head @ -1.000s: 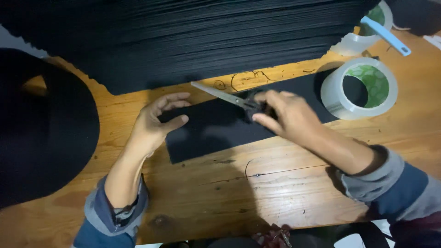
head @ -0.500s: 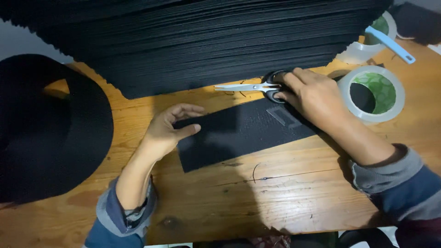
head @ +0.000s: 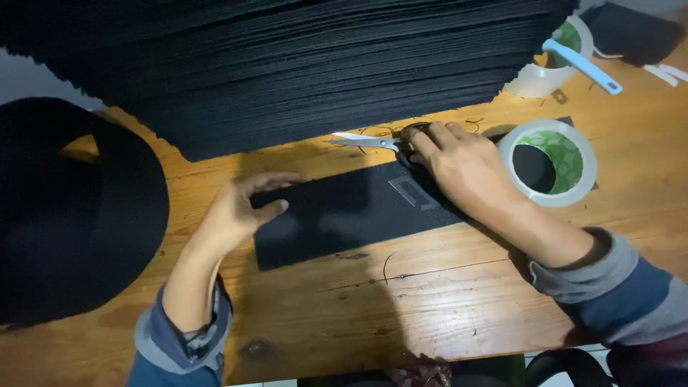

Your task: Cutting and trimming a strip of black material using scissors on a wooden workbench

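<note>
Scissors (head: 369,140) under right hand (head: 462,168), black strip (head: 344,215)

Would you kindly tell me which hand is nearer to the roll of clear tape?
Right. The right hand lies just beside the tape roll; the left hand rests far across the black strip.

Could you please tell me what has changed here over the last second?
The right hand carried the scissors off the black strip toward the black sheet stack, laying them on the wooden table. The left hand stayed pressing the strip's left end; the tape roll did not move.
</note>
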